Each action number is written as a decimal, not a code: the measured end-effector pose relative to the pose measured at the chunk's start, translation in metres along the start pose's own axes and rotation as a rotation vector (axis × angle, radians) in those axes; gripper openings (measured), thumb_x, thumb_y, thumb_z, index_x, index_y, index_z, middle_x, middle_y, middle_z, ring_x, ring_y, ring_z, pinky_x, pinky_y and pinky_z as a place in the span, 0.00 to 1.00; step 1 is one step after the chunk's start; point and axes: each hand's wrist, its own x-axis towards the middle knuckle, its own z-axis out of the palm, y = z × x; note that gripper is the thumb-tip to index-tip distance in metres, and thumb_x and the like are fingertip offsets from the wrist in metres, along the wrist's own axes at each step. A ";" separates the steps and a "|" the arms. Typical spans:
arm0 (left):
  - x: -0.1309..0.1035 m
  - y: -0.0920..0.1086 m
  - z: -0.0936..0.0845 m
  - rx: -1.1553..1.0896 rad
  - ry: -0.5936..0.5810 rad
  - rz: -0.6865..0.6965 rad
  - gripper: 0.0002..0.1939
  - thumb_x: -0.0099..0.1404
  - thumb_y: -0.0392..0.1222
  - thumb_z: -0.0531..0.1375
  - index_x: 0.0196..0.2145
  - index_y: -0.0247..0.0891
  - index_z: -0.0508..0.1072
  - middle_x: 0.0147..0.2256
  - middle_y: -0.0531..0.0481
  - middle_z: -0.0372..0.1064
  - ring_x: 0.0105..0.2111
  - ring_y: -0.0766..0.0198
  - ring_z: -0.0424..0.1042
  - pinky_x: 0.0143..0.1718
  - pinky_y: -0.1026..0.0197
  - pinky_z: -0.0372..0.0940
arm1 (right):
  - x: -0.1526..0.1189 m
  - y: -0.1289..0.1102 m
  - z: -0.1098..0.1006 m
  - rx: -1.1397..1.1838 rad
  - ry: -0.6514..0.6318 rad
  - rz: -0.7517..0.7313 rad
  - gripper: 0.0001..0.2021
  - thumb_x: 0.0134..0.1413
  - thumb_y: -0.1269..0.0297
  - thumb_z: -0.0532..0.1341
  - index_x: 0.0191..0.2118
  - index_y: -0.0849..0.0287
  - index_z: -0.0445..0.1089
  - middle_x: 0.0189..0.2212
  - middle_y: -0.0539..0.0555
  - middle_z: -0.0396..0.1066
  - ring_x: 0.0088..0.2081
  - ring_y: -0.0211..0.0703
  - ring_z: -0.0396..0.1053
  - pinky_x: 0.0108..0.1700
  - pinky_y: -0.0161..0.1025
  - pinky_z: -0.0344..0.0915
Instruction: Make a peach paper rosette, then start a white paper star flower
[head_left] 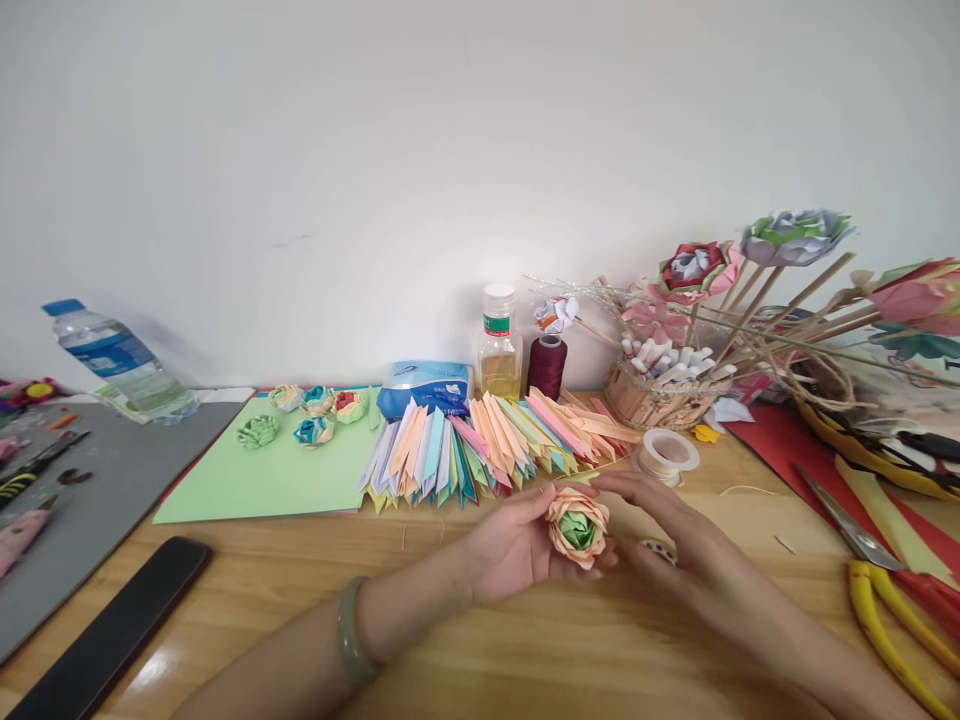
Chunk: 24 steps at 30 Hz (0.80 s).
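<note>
A paper flower (578, 527) with peach outer petals and a green centre rests in my left hand (514, 545), gripped between thumb and fingers. My right hand (675, 540) curves beside the flower's right side, its fingers apart; whether the fingertips touch the petals I cannot tell. Partly hidden behind that hand lies a small white round thing with dark spots (660, 549). Just beyond my hands stretches a row of folded paper strips (435, 460) in many colours. Several finished paper flowers (313, 432) sit on a green paper sheet (262, 485) to the left.
A black phone (112, 630) and a tilted water bottle (124, 360) are at left. Along the wall stand a blue tissue pack (426, 390), a glass bottle (500, 345), purple thread (547, 367) and a basket (660, 400). A thread spool (667, 455) and yellow-handled scissors (870, 600) lie right.
</note>
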 end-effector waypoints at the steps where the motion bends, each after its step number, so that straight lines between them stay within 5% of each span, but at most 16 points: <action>1: 0.000 0.001 0.002 -0.019 0.010 0.029 0.17 0.64 0.46 0.49 0.44 0.34 0.67 0.37 0.43 0.69 0.34 0.58 0.72 0.36 0.59 0.62 | 0.000 0.000 0.001 -0.023 0.056 0.016 0.15 0.53 0.67 0.54 0.48 0.55 0.59 0.45 0.58 0.67 0.44 0.46 0.66 0.43 0.46 0.66; 7: -0.003 0.002 0.009 -0.111 0.009 0.187 0.11 0.64 0.38 0.50 0.43 0.38 0.66 0.39 0.46 0.67 0.39 0.62 0.69 0.42 0.56 0.61 | -0.004 -0.013 0.013 -0.085 0.203 -0.019 0.03 0.54 0.64 0.56 0.35 0.55 0.61 0.25 0.49 0.65 0.25 0.38 0.65 0.26 0.34 0.63; 18: -0.004 -0.003 0.007 0.048 0.002 0.150 0.13 0.61 0.41 0.55 0.45 0.41 0.62 0.40 0.47 0.65 0.37 0.63 0.70 0.42 0.57 0.62 | -0.008 -0.014 0.018 -0.062 0.193 -0.072 0.03 0.55 0.71 0.54 0.34 0.55 0.60 0.27 0.50 0.64 0.27 0.37 0.64 0.28 0.34 0.62; 24: -0.003 -0.004 0.008 0.080 0.062 0.163 0.18 0.55 0.40 0.62 0.43 0.40 0.64 0.37 0.50 0.65 0.34 0.67 0.70 0.42 0.58 0.63 | -0.003 -0.013 0.013 0.004 0.105 0.112 0.04 0.53 0.68 0.55 0.29 0.56 0.61 0.20 0.47 0.64 0.21 0.36 0.62 0.21 0.32 0.60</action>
